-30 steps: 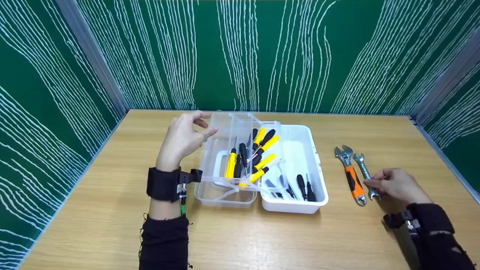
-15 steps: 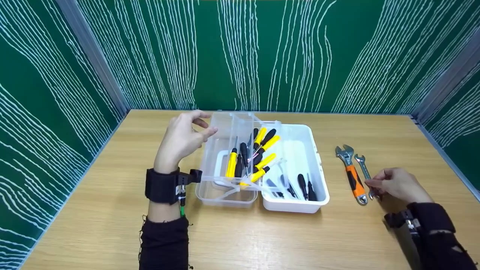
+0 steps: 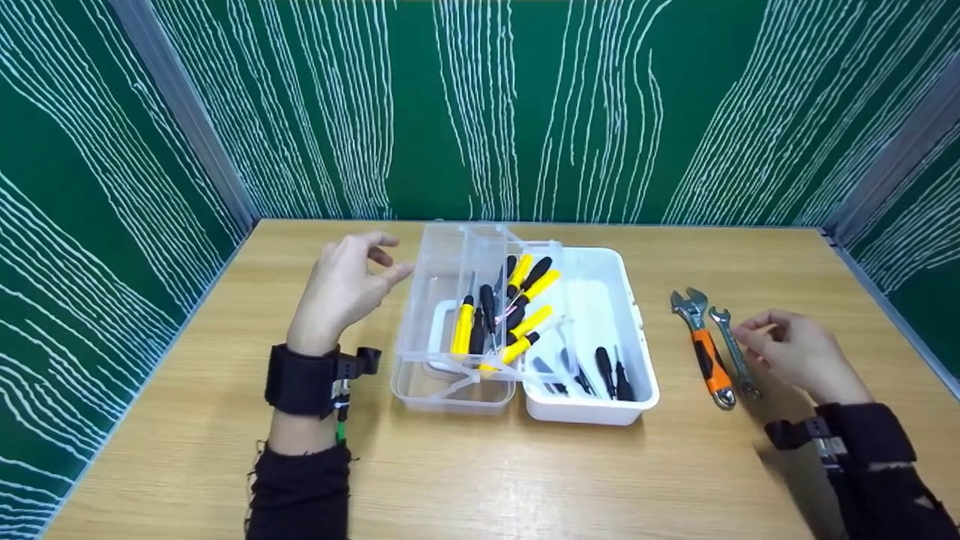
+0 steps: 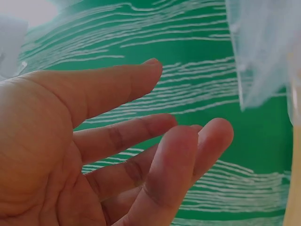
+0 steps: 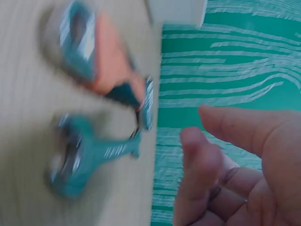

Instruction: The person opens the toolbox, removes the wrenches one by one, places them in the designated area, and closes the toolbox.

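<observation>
My left hand (image 3: 346,289) is just left of the clear plastic tray (image 3: 435,255) of the toolbox, its fingers relaxed and holding nothing. In the left wrist view a gap shows between those fingers and the clear plastic (image 4: 263,52). Beside the small open-end wrench (image 3: 735,352) on the table is my right hand (image 3: 802,356), thumb and fingers loosely bent and apart. The right wrist view shows the wrench (image 5: 103,153) lying free of the hand. Left of it lies an adjustable wrench (image 3: 706,349) with an orange and black handle.
The toolbox's white base (image 3: 645,375) stands mid-table with several dark-handled tools inside. Yellow and black screwdrivers (image 3: 463,326) lie in the clear trays and lid side at its left. Green walls with white lines border the table (image 3: 562,480).
My left hand has drawn back leftward from the clear tray's edge. My right hand has let go of the small wrench and risen slightly from it.
</observation>
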`<act>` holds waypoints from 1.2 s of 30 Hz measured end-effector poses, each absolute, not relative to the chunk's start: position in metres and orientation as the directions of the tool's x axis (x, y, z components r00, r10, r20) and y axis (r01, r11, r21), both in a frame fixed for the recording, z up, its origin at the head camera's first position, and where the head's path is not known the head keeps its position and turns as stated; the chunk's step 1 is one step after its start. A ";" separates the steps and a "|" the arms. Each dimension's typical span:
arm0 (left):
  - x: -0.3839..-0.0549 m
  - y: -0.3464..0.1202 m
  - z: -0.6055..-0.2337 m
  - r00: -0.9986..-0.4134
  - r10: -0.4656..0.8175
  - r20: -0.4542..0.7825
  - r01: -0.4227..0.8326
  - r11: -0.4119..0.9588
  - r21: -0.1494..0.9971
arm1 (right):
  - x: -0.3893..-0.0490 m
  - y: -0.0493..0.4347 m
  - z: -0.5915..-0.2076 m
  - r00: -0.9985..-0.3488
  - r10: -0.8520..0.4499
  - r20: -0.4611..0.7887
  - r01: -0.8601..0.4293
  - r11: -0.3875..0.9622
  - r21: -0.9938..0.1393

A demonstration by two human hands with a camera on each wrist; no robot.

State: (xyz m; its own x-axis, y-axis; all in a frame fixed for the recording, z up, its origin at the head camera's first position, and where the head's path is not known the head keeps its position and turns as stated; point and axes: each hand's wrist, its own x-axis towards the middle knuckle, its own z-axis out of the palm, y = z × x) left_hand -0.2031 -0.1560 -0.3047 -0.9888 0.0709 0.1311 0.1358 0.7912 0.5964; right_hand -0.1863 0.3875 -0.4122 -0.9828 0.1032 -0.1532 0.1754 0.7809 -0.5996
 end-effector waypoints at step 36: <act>-0.199 -0.191 -0.411 -0.922 0.306 -0.235 -0.007 0.597 0.802 | -0.181 0.306 -0.426 -0.972 -0.202 -0.119 -0.034 0.627 -0.779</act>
State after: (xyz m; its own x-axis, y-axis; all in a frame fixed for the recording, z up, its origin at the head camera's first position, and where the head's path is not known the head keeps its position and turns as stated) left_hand -0.1991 -0.1908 -0.4110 -0.9224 0.3061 -0.2355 -0.0066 0.5972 0.8021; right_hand -0.1806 0.3061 -0.4258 -0.9721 -0.2019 -0.1195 -0.0345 0.6266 -0.7786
